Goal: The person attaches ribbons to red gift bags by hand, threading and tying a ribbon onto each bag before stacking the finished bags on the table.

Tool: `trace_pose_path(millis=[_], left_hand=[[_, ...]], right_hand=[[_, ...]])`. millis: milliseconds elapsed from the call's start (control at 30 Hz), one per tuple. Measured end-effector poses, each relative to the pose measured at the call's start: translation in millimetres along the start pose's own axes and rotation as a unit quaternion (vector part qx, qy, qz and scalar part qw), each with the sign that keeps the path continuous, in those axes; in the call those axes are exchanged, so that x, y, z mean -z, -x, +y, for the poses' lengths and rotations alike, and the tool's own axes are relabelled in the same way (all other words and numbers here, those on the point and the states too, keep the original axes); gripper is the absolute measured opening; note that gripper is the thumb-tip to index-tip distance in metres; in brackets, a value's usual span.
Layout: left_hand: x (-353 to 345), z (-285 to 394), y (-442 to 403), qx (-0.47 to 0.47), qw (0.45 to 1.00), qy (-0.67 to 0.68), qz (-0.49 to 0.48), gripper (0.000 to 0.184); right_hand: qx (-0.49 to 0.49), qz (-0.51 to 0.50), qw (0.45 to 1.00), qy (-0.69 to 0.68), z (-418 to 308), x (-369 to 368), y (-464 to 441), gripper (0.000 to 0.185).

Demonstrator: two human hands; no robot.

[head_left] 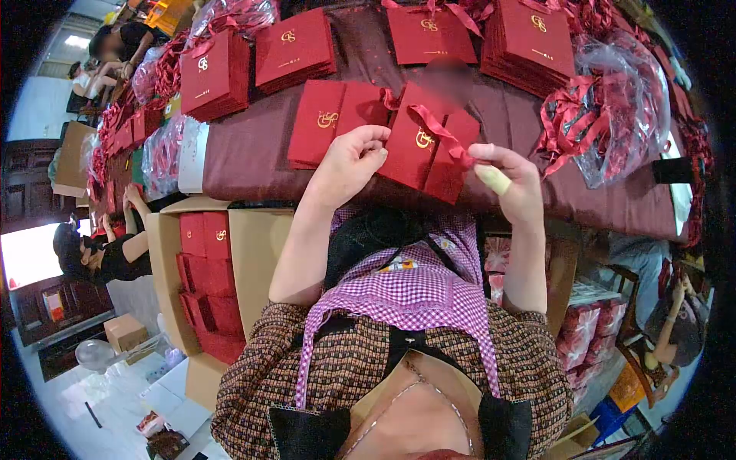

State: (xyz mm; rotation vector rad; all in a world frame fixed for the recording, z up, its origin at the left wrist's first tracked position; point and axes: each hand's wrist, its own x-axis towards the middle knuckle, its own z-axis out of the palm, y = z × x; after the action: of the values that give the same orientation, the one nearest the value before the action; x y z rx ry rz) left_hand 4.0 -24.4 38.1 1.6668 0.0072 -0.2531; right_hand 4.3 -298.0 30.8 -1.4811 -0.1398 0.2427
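Note:
A red folder with a gold emblem (414,157) lies tilted on the dark red cloth, overlapping a second red folder (310,126) to its left. A red ribbon (438,129) crosses the upper part of the tilted folder. My right hand (512,180) pinches the ribbon's end at the folder's right edge, with a pale yellow cover on one finger. Fingers curled together, my left hand (351,165) rests at the folder's left edge; what it holds, if anything, is hidden.
Stacks of red folders (295,50) line the table's far side. Ribbons in clear plastic (613,115) lie right. An open carton (249,268) of red folders stands below the table at left. Other people sit left and right. The dark red cloth (253,153) covers the table.

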Motion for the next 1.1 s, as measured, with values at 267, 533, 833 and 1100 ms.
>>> trace_pose_path(millis=[267, 533, 833, 1100], left_hand=[[-2.5, -0.1, 0.4, -0.002, 1.0, -0.021, -0.012, 0.03], [-5.0, 4.8, 1.4, -0.027, 0.997, -0.069, -0.007, 0.028], [-11.0, 15.3, 3.4, -0.044, 0.992, -0.118, 0.01, 0.025], [-15.2, 14.1, 5.2, -0.056, 0.993, -0.104, 0.014, 0.026]], right_hand=[[0.179, -0.083, 0.978, 0.061, -4.8, -44.3, -12.6, 0.018], [0.149, -0.046, 0.986, 0.051, 4.0, -64.2, -20.2, 0.013], [0.302, 0.009, 0.895, 0.327, 1.4, -69.6, -24.5, 0.017], [0.294, 0.013, 0.884, 0.364, -2.3, -69.1, -23.2, 0.014]])
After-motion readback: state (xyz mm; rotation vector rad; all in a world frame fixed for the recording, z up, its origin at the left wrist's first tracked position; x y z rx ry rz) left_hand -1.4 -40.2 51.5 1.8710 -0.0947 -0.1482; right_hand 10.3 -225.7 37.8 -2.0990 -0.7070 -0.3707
